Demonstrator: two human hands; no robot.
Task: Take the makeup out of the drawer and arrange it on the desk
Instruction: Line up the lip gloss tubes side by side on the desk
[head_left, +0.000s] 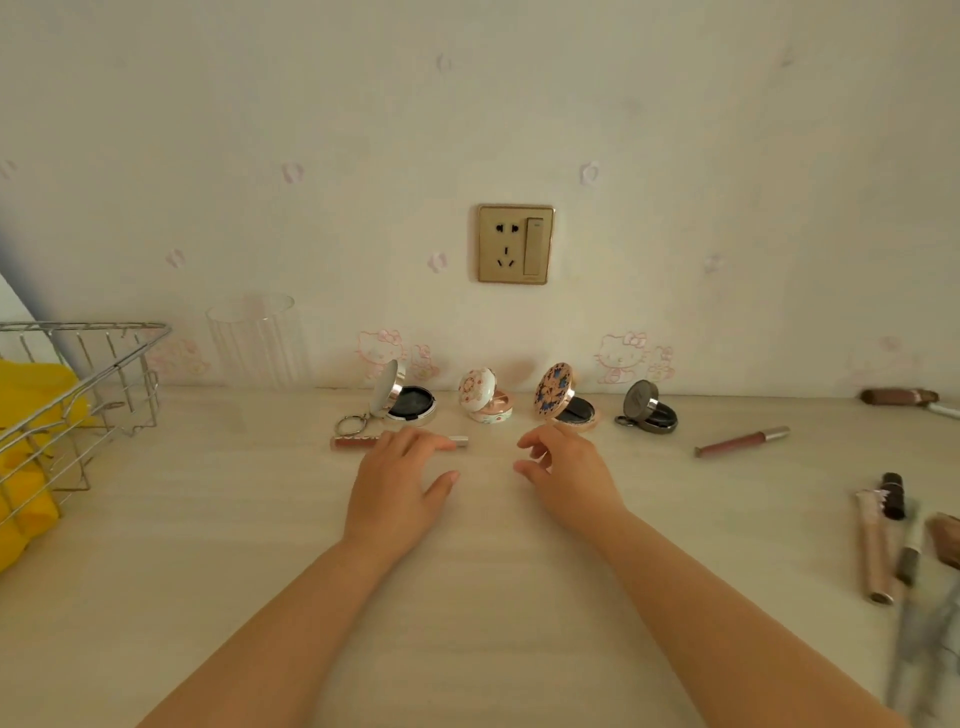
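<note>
At far left stood a wire basket (78, 395) at the desk (467, 597) edge, yellow cloth (26, 441) inside, and behind it a clear ribbed cup (257, 343) against the wall. Further right, along the wall, ran a row of four open compacts: silver (402, 400) with a key ring, white floral (485, 400), blue-patterned (563, 397), grey (647, 408), each apart from the next. Just before the silver one lay a lip gloss (358, 441), lengthwise left to right. Over its middle rested the left hand (400, 478), palm down, fingers (415, 441) relaxed and only lightly bent, covering the tube rather than wrapped round it, thumb spread out to the right on the bare desk; whether actually touching could not be told. Beside it, across a small gap, hovered the right hand (563, 467), fingers loosely curled, holding nothing, fingertips just short of the blue-patterned compact. Right of the grey compact lay a second gloss (743, 441), slanted, well apart from both hands. By the wall at far right lay a brown tube (898, 397); nearer, along the right edge, a blurred cluster of pencils and tubes (893, 540). Between and before the forearms stretched wide bare desk, open down to the near edge. On the wall above sat a gold socket (514, 244).
</note>
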